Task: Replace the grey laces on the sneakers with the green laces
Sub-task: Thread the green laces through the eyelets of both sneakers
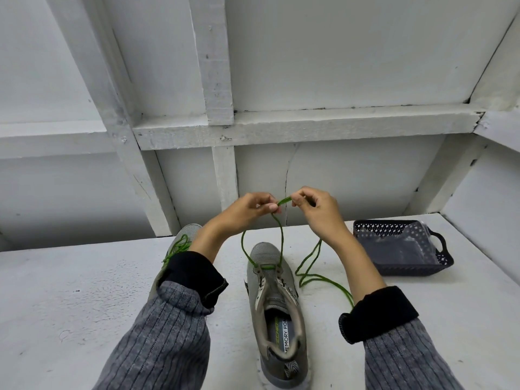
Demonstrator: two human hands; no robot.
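item: green lace (277, 237), thin soft cord, light and limp; threaded through the bottom pair of eyelets of the centre sneaker (274, 302), which stands mid-desk, toe toward the far edge. slack trails to the right across the desk (84, 291). left hand (247, 211) pinches the strands; right hand (315, 209) pinches the lace end. best taken at the stiffer tip for threading, i judge. second sneaker (184, 235), already green-laced, sits at left behind the forearm. dark basket (405, 249) sits near the right edge.
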